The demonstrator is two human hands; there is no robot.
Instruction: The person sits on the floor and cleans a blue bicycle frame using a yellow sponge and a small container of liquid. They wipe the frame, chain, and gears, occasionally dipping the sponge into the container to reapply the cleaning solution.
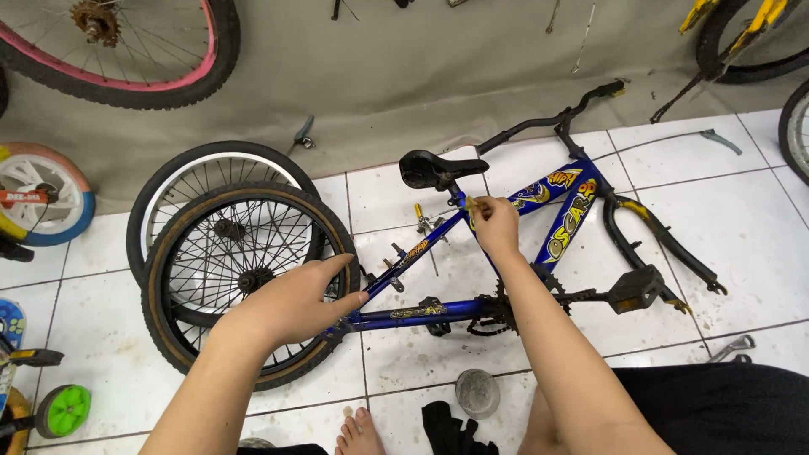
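Observation:
A blue bicycle frame (438, 313) with yellow stickers lies on its side on the white tiled floor, wheels off, black saddle (431, 167) and handlebar (548, 122) pointing away. My left hand (295, 302) rests on the rear end of the frame beside a tan-walled spoked wheel (244, 282), fingers stretched and together. My right hand (495, 223) pinches a small yellowish tool or brush against the seat tube just below the saddle. A black pedal (638, 288) and the chainring (497, 316) sit near my right forearm.
A white-walled wheel (202, 173) lies under the tan one. A small round grey tin (477, 392) and a black rag (451, 430) sit by my bare foot (361, 431). Loose screwdriver and bolts (425, 221) lie near the frame. More wheels line the grey cloth beyond.

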